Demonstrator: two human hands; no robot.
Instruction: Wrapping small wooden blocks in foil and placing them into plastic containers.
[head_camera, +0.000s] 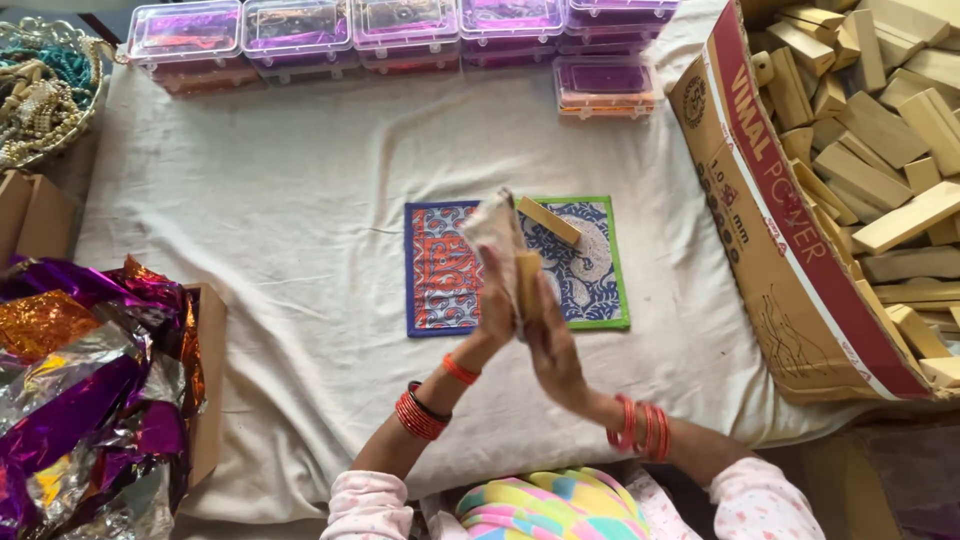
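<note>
My left hand (493, 305) and my right hand (553, 345) are pressed together above two patterned cloth mats. Between the palms sits a small wooden block (527, 285), and a pale cloth or paper piece (492, 228) rises from my left hand's fingers. The blue and orange mat (438, 268) lies on the left, the green-edged blue mat (596, 268) on the right. A second wooden block (548, 220) rests tilted on the green-edged mat, just beyond my fingertips. Both wrists carry red bangles.
A cardboard box (770, 230) full of wooden blocks (880, 130) stands at the right. Several clear plastic cases with purple contents (400, 30) line the far edge of the white cloth (280, 200). Shiny foil sheets (80, 380) fill a box at left; a basket of beads (40, 90) sits far left.
</note>
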